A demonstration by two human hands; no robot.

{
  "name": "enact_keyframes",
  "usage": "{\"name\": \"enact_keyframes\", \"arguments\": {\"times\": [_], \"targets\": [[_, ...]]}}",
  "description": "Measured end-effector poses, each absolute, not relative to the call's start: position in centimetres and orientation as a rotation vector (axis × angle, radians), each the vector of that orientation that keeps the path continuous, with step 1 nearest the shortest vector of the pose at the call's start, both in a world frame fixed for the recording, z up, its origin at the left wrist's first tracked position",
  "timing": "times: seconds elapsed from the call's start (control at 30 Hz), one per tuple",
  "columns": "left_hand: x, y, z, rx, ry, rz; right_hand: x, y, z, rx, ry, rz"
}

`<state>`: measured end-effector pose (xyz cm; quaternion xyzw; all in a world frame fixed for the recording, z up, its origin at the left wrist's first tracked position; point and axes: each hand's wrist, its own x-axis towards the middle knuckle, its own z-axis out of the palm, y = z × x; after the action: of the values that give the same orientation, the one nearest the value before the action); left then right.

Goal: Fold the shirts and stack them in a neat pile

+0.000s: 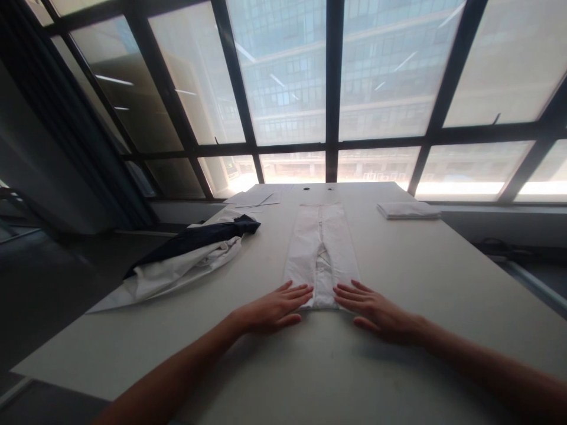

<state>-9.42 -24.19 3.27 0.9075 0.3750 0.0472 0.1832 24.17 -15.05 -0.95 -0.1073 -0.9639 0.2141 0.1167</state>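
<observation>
A pair of white trousers [302, 239] lies flat on the white table [248, 372], its waist toward the window and its leg ends toward me. The two legs lie a little apart, with white cloth showing in the gap between them. My left hand [277, 308] rests palm down on the end of the left leg, fingers stretched out. On the end of the right leg lies my right hand [376, 311], also flat with its fingers spread. Neither hand grips the cloth.
To the left, a loose heap of white and dark navy clothes [190, 251] reaches the table's edge. Papers [254, 198] lie at the far left corner. A folded white cloth [408, 210] sits at the far right. Large windows [287, 71] stand behind the table.
</observation>
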Motion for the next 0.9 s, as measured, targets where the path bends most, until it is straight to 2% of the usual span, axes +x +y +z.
{"name": "enact_keyframes", "arguments": {"times": [0.17,0.37,0.57,0.7,0.9], "targets": [[-10.6,-22.9,3.1,2.481,1.233,0.285,24.6,-12.9,-1.4,-0.434,-2.543,0.696],[-10.9,-22.4,1.5,2.565,1.194,0.125,25.4,-12.4,-0.8,-0.429,-2.724,0.684],[-11.2,-21.9,3.2,2.550,1.161,0.147,24.8,-12.6,-0.5,-0.436,-2.700,0.704],[-10.7,-18.0,3.6,2.563,1.331,0.255,24.5,-12.5,-0.8,-0.437,-2.676,0.664],[-7.6,-9.2,0.7,2.589,1.471,0.052,24.5,-12.6,-1.1,-0.410,-2.681,0.602]]}}
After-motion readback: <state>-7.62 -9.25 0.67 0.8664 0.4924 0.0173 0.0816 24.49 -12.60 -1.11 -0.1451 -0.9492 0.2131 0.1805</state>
